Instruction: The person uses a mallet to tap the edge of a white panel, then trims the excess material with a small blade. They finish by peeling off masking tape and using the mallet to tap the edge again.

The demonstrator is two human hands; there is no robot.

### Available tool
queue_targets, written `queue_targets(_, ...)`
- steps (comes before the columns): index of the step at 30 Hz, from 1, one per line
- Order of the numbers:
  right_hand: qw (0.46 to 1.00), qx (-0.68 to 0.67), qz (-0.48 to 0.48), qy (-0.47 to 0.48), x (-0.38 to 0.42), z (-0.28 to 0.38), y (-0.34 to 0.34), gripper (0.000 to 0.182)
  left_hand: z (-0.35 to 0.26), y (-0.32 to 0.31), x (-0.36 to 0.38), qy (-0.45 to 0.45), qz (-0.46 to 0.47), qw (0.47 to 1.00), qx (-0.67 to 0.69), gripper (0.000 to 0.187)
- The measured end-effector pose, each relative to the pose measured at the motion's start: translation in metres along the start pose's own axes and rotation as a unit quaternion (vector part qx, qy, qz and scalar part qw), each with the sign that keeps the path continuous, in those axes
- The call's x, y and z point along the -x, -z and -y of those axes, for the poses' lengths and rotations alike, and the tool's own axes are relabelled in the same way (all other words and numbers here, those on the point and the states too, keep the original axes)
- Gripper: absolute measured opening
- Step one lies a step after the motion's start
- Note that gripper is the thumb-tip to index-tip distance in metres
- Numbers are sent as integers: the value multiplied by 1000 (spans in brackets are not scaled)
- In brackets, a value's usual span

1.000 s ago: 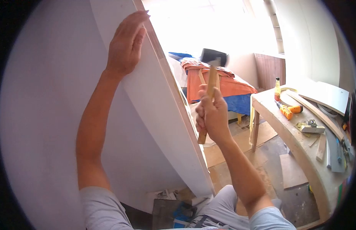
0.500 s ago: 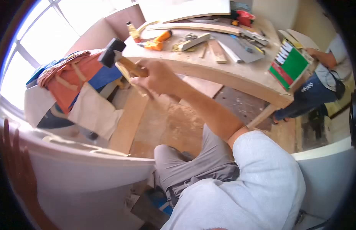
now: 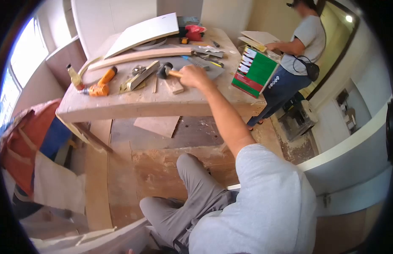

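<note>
My right hand [image 3: 194, 77] grips the wooden handle of a black-headed mallet [image 3: 164, 70], arm stretched out over the wooden worktable [image 3: 137, 111]. In this view the mallet head overlaps the far end of a short wooden block [image 3: 175, 87]. Just left of it lie a pale straight bar [image 3: 143, 76] and a thin wood stick [image 3: 155, 84]. A flat grey sheet [image 3: 214, 73] is partly hidden behind my hand. Farther left are an orange power drill [image 3: 100, 86] and a small bottle [image 3: 74, 77]. My left hand is out of sight.
A white panel [image 3: 143, 34] and a long wooden strip [image 3: 141, 56] lie toward the table's back. At right a person [image 3: 308, 36] stands by a green-and-red box [image 3: 253, 72]. Orange cloth [image 3: 25, 142] hangs at left. A wood sheet [image 3: 159, 126] lies below the table.
My right hand has carried the mallet from the left side to over the table. The view has swung right, and my left hand has left the left edge.
</note>
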State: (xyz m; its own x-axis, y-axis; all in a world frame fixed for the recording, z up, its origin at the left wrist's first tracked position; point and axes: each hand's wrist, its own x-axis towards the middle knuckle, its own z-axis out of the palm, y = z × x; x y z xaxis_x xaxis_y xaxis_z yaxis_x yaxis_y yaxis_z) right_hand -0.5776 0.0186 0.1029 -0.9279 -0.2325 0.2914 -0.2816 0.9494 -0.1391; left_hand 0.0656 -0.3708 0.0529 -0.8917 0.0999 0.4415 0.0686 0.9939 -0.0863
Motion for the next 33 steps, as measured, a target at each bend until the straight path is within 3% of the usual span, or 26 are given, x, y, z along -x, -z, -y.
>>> queue_targets(2,998,50,-10,22,-18,-26,-22,27,-7,-62,80,120,66,991,-12,21)
queue_targets(3,994,94,-13,59,-23,-48,-31,30,7,-124,160,291,164,938,95,29)
queue_targets(4,998,46,-28,42,-30,-57,-36,31,-15,-133,173,366,134,919,56,24)
queue_targets(5,993,-56,-72,71,-28,-68,-36,34,-36,-126,170,427,76,891,134,29)
queue_targets(7,986,-75,-17,150,-27,-63,-41,46,-63,-97,151,536,131,820,155,29)
queue_targets(8,970,86,-113,198,19,29,11,34,-70,-94,169,561,179,800,118,28)
queue_targets(9,917,-56,-252,304,-27,-18,-33,27,-80,-94,195,601,237,755,109,27)
queue_targets(10,917,-90,-268,280,-53,-15,-46,28,-92,-94,220,610,241,745,123,28)
queue_targets(11,935,-205,-195,216,-27,35,-57,29,-99,-87,225,641,285,700,134,28)
queue_targets(12,937,-297,-122,138,23,89,-51,29,-106,-86,230,656,321,665,156,28)
queue_targets(14,898,-400,-32,182,109,171,-57,25,-126,-94,243,686,283,650,163,27)
queue_targets(16,894,-326,23,307,160,225,-59,23,-137,-108,252,700,249,648,168,27)
queue_targets(18,893,-320,99,301,206,262,-55,21,-147,-117,261,724,217,635,161,26)
queue_targets(20,848,-406,139,311,222,280,-79,20,-155,-137,276,726,186,643,160,27)
queue_targets(22,844,-385,213,308,240,302,-81,21,-149,-150,270,718,157,657,165,27)
queue_targets(24,838,-351,202,366,262,319,-93,20,-138,-161,250,701,102,696,115,30)
queue_targets(25,833,-356,227,358,276,325,-99,21,-132,-168,244,692,102,704,122,30)
queue_targets(27,817,-373,266,351,307,332,-108,21,-117,-182,237,625,124,767,74,32)
queue_targets(28,806,-383,280,353,321,333,-113,21,-109,-190,239,620,123,771,75,32)
queue_targets(30,798,-377,300,362,347,324,-122,21,-99,-207,248,618,210,753,90,31)
queue_targets(33,799,-348,312,379,372,300,-132,19,-91,-214,265,575,165,789,138,27)
